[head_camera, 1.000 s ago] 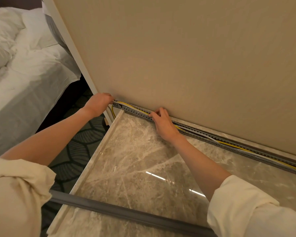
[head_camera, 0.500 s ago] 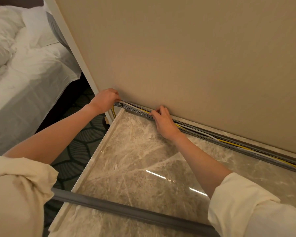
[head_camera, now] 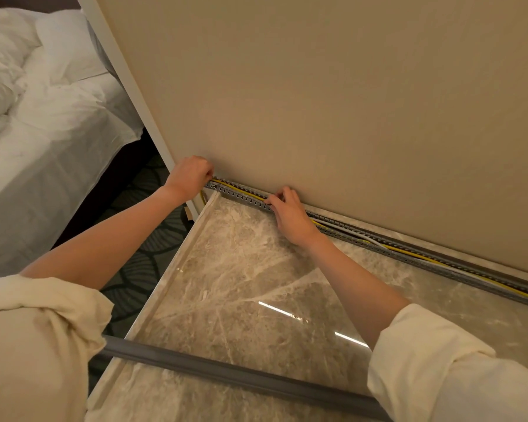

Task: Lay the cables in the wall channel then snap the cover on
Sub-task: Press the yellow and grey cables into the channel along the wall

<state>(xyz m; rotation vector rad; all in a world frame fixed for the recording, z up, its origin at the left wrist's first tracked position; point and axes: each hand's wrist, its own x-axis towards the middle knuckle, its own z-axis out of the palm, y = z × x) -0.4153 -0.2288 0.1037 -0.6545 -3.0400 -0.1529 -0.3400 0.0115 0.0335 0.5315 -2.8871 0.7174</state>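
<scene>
Both hands worked at the far-left end of the grey slotted plastic wall channel, which ran along the foot of the beige wall at the far edge of the polished marble top. At the channel's left end the left hand had its fingers curled, apparently pinching the thin yellow cable, though the contact itself was hidden; a little to the right, the right hand pinched down into the channel with thumb and fingertips, seemingly on the same cable. A white cable lay beside the yellow one further right, both inside the channel. These cables looked light and limp yet springy, likely to lift out unless pressed down at short intervals, so pinching close to the slots seemed wise. Near the person, the long grey plastic cover strip lay across the marble, untouched; it looked light, stiff along its length yet bendable, and was probably best taken near its middle with hands well apart. Left of the wall stood a bed with white linen. No brand, label or writing could be read anywhere.
</scene>
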